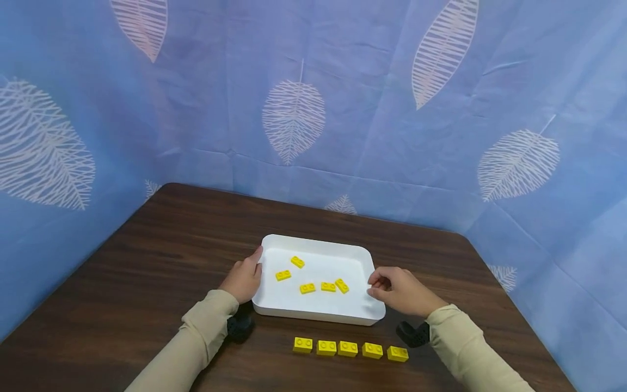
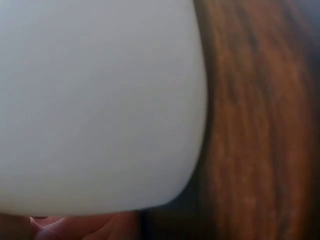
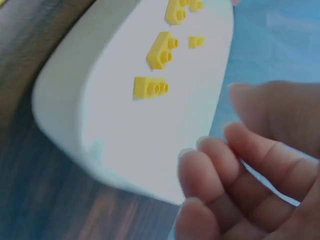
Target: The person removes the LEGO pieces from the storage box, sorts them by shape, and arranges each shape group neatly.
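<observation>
A white tray (image 1: 338,247) sits on the dark wooden table, with several small yellow building bricks (image 1: 307,288) scattered on its floor. My left hand (image 1: 243,276) grips the tray's left side, the thumb lying along the rim; the left wrist view shows the tray wall (image 2: 100,100) up close and a bit of the hand below it. By the right rim is my right hand (image 1: 404,291), its fingers loosely bent. Thumb and fingertips (image 3: 197,172) are apart with nothing between them in the right wrist view. Whether this hand touches the rim I cannot tell.
In front of the tray, a row of several yellow bricks (image 1: 348,349) lies along the near part of the table (image 1: 196,228). Behind the table hangs a blue curtain (image 1: 343,109) with white leaf patterns.
</observation>
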`<state>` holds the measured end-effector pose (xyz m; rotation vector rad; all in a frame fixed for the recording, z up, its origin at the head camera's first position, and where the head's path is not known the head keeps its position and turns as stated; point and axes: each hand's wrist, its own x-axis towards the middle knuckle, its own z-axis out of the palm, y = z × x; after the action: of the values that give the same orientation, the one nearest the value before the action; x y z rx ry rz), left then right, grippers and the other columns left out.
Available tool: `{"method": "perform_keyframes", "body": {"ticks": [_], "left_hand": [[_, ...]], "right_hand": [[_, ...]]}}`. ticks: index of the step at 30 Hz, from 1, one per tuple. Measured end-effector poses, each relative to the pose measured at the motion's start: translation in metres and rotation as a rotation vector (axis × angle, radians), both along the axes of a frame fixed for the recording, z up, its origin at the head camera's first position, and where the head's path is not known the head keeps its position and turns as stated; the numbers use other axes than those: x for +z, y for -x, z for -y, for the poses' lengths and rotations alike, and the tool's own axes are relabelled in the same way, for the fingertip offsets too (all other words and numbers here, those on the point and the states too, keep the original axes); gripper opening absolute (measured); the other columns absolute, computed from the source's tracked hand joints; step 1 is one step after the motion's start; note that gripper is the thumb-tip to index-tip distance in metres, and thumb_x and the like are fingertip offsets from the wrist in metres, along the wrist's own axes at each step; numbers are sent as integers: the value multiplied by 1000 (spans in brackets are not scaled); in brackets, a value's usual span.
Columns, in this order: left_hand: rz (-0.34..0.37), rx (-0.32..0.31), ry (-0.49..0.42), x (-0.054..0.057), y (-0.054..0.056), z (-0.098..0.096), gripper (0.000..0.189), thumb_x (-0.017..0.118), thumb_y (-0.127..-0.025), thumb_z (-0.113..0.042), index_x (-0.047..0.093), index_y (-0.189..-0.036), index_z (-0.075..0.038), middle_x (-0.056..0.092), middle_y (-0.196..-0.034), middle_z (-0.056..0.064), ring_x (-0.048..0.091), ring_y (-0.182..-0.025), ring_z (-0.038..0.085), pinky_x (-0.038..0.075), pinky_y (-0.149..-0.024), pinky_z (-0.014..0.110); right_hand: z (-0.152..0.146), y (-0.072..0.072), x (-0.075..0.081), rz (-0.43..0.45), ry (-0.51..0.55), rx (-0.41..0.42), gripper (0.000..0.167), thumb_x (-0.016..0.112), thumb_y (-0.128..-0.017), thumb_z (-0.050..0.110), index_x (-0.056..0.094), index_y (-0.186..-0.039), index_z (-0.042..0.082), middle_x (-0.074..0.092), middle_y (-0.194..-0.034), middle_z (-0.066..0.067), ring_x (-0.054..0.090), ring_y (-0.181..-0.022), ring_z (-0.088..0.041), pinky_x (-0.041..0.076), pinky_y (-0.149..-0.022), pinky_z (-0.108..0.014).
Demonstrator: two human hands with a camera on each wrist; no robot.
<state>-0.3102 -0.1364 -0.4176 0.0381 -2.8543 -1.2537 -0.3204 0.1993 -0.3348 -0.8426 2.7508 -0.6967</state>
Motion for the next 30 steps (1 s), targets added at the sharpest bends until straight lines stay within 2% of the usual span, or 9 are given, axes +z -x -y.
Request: {"method": "perform_keyframes", "body": {"ticks": [3,8,13,17,23,30], "left_hand": [[-4,4,-5,0,1,0,53,47,-98,-10,29,-146,2,41,-143,23,46,-127,35,39,-101,49],[-11,-1,-4,-2,2,1,52,47,-98,-10,30,-146,2,42,-142,23,47,-127,35,39,-101,49],[-18,-11,-12,-3,1,0,51,47,-98,-10,30,-145,2,43,-142,22,48,-126,34,40,-100,48],[-26,-6,-21,-2,0,-1,51,47,-98,-9,31,-145,3,44,-141,23,49,-125,33,40,-100,49],[-28,-1,-13,2,0,-1,50,47,-98,-10,32,-145,1,45,-140,22,50,-124,33,41,-100,48],[-31,-1,-9,2,-2,2,49,46,-98,-9,32,-144,3,46,-139,23,52,-123,33,43,-98,48]], "right_hand": [[15,11,-2,0,-50,-2,10,67,-86,13,64,-92,6,59,-79,3,52,-69,-9,47,-60,-23],[35,29,-13,55,-118,-10,8,68,-85,11,64,-90,6,57,-73,2,49,-64,-12,44,-58,-26],[52,39,-23,96,-234,-40,10,70,-83,13,65,-89,8,57,-76,2,49,-69,-13,44,-64,-28],[63,44,-25,110,-311,-55,12,71,-82,13,64,-89,7,55,-79,0,48,-73,-15,43,-68,-30],[74,48,-32,105,-392,-41,13,73,-80,13,62,-87,10,54,-77,0,48,-71,-16,42,-66,-30],[79,50,-36,80,-412,-40,13,72,-80,12,61,-86,11,53,-75,0,48,-71,-17,41,-65,-31]]}}
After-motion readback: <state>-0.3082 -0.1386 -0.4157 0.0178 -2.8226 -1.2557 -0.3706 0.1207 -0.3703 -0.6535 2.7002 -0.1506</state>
